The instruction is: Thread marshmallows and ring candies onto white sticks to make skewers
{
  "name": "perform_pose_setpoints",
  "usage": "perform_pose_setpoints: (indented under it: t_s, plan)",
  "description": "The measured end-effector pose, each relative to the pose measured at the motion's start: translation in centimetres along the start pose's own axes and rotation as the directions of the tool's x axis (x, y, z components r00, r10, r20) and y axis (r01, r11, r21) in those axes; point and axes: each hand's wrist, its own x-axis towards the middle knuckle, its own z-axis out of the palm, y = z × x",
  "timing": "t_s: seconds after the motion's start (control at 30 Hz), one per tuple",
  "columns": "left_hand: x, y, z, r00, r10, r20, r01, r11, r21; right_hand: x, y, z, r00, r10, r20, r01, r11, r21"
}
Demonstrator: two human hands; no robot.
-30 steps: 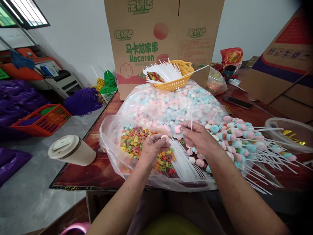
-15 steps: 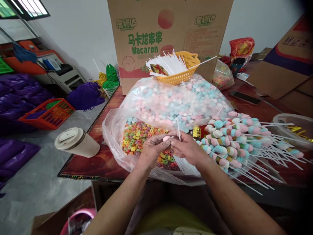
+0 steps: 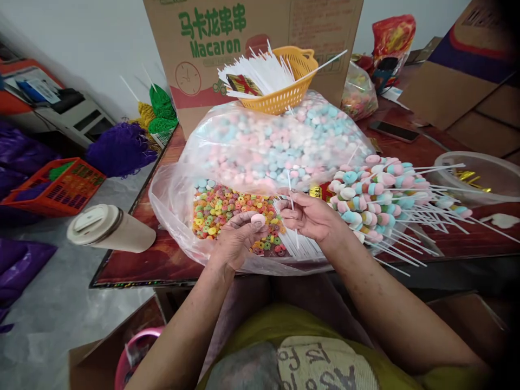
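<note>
Between the thumb and fingers of my left hand [image 3: 238, 238] is a pink marshmallow [image 3: 257, 220]. My right hand [image 3: 311, 216] pinches a thin white stick [image 3: 290, 187], held nearly upright. Both hands are apart, over a clear plastic bag [image 3: 170, 197] opened out on the table. Beneath them lie colourful cereal rings [image 3: 219, 208] and a bundle of loose white sticks [image 3: 303, 246]. Behind the hands rises a heap of pink, blue and white marshmallows [image 3: 260, 141] under the plastic. Right of my right hand is a pile of filled marshmallow skewers [image 3: 374, 195].
A yellow basket [image 3: 284, 97] of white sticks rests on the marshmallow bag, before a large cardboard box [image 3: 182, 97]. A lidded cup [image 3: 134, 233] stands at the table's left edge. A phone [image 3: 394, 131] and a clear tub [image 3: 499, 173] are to the right.
My hands have moved apart: the left holds the marshmallow away from the stick in my right hand. The whole view has shifted, showing more of my lap.
</note>
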Motion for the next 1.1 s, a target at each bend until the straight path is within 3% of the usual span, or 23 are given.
perform_pose_setpoints:
  t_s: [0.1, 0.17, 0.2, 0.23, 0.3, 0.37, 0.4, 0.47, 0.63, 0.9, 1.1]
  plan:
    - [-0.2, 0.1, -0.1, 0.999, -0.023, -0.026, 0.023, 1.000, 0.001, -0.1, 0.5, 0.1, 0.999, -0.023, -0.024, 0.021, 0.997, -0.075]
    - [-0.3, 0.3, -0.2, 0.999, -0.021, -0.045, 0.022, 1.000, 0.015, -0.8, 1.1, 0.1, 0.998, -0.063, -0.012, 0.056, 0.946, -0.320]
    - [-0.4, 0.3, -0.3, 0.998, -0.006, -0.062, 0.007, 1.000, 0.028, -1.3, 1.5, 0.2, 0.995, -0.101, 0.012, 0.093, 0.862, -0.498]
    - [-0.4, 0.3, -0.3, 0.997, 0.023, -0.080, -0.019, 0.999, 0.044, -1.9, 1.9, 0.3, 0.988, -0.146, 0.049, 0.140, 0.721, -0.678]
    - [-0.5, 0.3, -0.5, 0.989, 0.099, -0.114, -0.090, 0.993, 0.076, -3.2, 2.8, 0.5, 0.964, -0.222, 0.143, 0.208, 0.305, -0.929]
    - [-0.5, 0.1, -0.6, 0.976, 0.172, -0.135, -0.158, 0.981, 0.108, -4.3, 3.6, 0.9, 0.952, -0.244, 0.185, 0.167, -0.093, -0.982]
    - [-0.5, -0.1, -0.6, 0.971, 0.196, -0.140, -0.180, 0.976, 0.124, -4.6, 3.8, 1.1, 0.957, -0.234, 0.174, 0.119, -0.230, -0.966]
    - [-0.6, -0.4, -0.8, 0.964, 0.226, -0.143, -0.204, 0.967, 0.154, -4.9, 4.1, 1.5, 0.973, -0.199, 0.113, 0.028, -0.385, -0.923]
    - [-0.8, -0.7, -1.0, 0.952, 0.289, -0.103, -0.260, 0.939, 0.226, -4.8, 4.0, 2.4, 0.988, -0.151, 0.009, -0.065, -0.479, -0.875]
    - [-0.8, -0.3, -0.9, 0.954, 0.248, -0.171, -0.227, 0.965, 0.133, -5.8, 4.4, 2.0, 0.964, -0.228, 0.139, 0.024, -0.443, -0.896]
    - [-1.0, -0.5, -0.9, 0.957, 0.269, -0.105, -0.237, 0.940, 0.246, -5.2, 4.7, 1.8, 0.967, -0.229, 0.115, -0.006, -0.467, -0.884]
